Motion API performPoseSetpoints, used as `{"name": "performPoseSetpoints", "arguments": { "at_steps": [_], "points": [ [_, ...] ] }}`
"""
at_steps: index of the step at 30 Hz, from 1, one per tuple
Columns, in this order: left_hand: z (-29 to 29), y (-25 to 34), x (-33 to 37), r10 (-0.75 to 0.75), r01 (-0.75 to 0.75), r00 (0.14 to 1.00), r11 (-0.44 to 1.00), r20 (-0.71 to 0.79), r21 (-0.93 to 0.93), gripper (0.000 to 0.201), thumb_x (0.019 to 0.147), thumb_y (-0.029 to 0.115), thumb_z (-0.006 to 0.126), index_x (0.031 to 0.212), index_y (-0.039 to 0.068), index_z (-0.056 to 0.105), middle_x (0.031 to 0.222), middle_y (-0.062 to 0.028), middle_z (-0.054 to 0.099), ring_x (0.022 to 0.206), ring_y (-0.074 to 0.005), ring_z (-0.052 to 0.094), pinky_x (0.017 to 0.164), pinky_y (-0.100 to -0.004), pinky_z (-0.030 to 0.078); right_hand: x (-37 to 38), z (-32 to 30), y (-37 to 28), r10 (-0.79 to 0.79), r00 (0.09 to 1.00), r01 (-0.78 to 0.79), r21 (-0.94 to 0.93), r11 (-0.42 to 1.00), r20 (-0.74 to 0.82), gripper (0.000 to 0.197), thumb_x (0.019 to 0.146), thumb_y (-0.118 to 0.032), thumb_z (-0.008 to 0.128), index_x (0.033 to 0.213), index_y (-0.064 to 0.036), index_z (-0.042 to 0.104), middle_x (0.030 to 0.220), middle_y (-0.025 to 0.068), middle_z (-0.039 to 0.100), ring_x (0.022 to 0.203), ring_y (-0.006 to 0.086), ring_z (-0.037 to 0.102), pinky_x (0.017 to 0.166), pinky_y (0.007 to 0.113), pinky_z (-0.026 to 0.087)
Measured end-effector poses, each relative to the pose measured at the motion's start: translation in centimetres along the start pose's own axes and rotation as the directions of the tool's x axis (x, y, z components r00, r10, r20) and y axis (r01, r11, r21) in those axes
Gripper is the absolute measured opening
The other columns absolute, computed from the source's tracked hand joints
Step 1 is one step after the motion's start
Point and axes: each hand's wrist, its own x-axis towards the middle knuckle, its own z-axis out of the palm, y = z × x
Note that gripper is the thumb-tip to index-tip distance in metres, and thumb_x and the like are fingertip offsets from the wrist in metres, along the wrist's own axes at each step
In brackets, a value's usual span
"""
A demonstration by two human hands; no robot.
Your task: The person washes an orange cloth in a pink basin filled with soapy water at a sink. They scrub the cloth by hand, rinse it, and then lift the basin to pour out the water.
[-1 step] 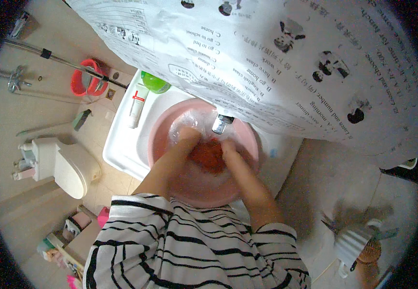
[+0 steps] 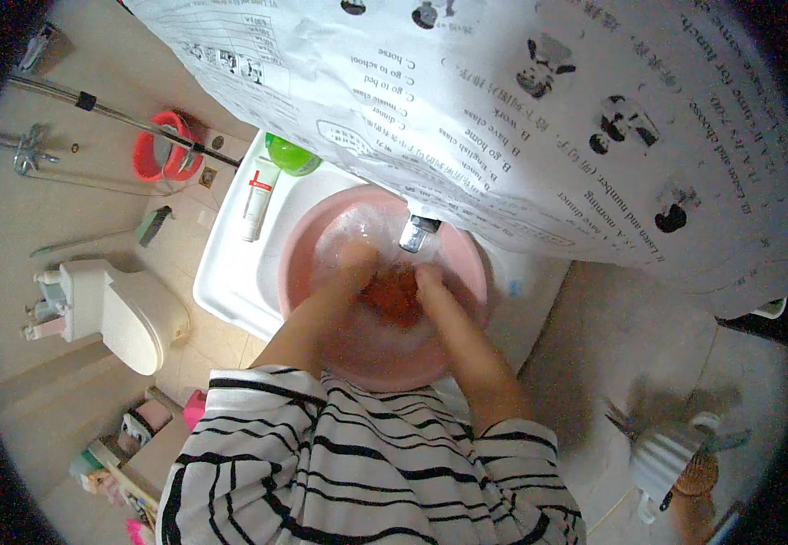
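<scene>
A round pink basin [image 2: 296,238] of soapy water sits in the white sink, and both my hands are down in it. A wet reddish-brown cloth [image 2: 392,298] lies bunched between them. My left hand [image 2: 358,258] is closed at the cloth's left side, beside white foam [image 2: 355,221]; its fingertips are hidden. Curled against the right edge of the cloth is my right hand [image 2: 425,276], its fingers partly under water. A chrome faucet [image 2: 418,233] reaches over the basin's far rim, just beyond my hands.
On the white sink counter [image 2: 231,263], a white tube [image 2: 258,204] and a green container [image 2: 292,156] stand left of the basin. A large printed paper sheet [image 2: 503,118] hangs across the upper view. A toilet [image 2: 135,318] and a red bucket [image 2: 144,150] are at left.
My right hand has shifted very slightly left and the cloth has moved a little between my hands. The foam by my left hand looks slightly different.
</scene>
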Motion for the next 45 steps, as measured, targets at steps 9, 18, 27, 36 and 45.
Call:
{"name": "performPoseSetpoints", "arguments": {
  "at_steps": [9,18,27,36,45],
  "points": [
    [-4.5,8.3,-10.7,0.241,-0.256,0.965,0.948,-0.099,-0.187,0.043,0.085,0.045,0.05,0.09,0.004,0.062,0.074,-0.0185,0.062,0.068,-0.031,0.063,0.062,-0.0424,0.049,-2.4,0.2,-4.8,-0.036,0.804,-0.397,0.581,0.711,0.594,0.035,0.091,-0.031,0.049,0.117,-0.0075,0.051,0.115,0.0115,0.056,0.104,0.0266,0.056,0.086,0.044,0.048],
    [-7.4,0.8,-8.3,0.25,-0.255,0.967,0.945,0.047,0.206,0.037,0.09,0.037,0.04,0.088,0.008,0.063,0.088,-0.0212,0.062,0.082,-0.0341,0.061,0.075,-0.044,0.046,-12.5,-0.8,-8.1,-0.15,0.746,-0.509,0.7,0.501,0.649,0.034,0.09,-0.028,0.049,0.116,-0.0064,0.051,0.116,0.013,0.055,0.104,0.0271,0.056,0.084,0.045,0.049],
    [-3.4,-0.3,-2.9,0.158,-0.151,0.987,0.978,-0.041,0.141,0.034,0.086,0.029,0.046,0.093,0.001,0.063,0.09,-0.0172,0.063,0.085,-0.0296,0.06,0.076,-0.0391,0.047,-0.9,-0.7,-1.9,0.023,0.996,-0.045,0.276,0.96,0.085,0.039,0.082,-0.023,0.056,0.117,-0.0044,0.051,0.115,0.014,0.053,0.1,0.0272,0.053,0.085,0.042,0.044],
    [-6.7,8.3,-9.4,0.122,-0.117,0.991,0.666,-0.048,-0.737,0.028,0.084,0.027,0.054,0.089,0.001,0.064,0.08,-0.013,0.065,0.071,-0.0227,0.062,0.065,-0.0354,0.048,0.7,1.9,-1.1,0.033,0.998,-0.048,0.272,0.961,0.059,0.037,0.084,-0.029,0.053,0.113,-0.0067,0.052,0.112,0.0123,0.055,0.098,0.0273,0.055,0.084,0.043,0.045],
    [-6.8,7.1,-10.3,0.226,-0.226,0.974,0.974,-0.036,-0.002,0.038,0.089,0.037,0.045,0.096,0.003,0.061,0.089,-0.0218,0.062,0.082,-0.0393,0.059,0.075,-0.0451,0.045,-7.8,0.1,-6.9,0.037,0.827,-0.483,0.676,0.556,0.561,0.036,0.087,-0.037,0.049,0.11,-0.0095,0.054,0.11,0.0104,0.057,0.098,0.0272,0.057,0.083,0.045,0.047]
  ]
}}
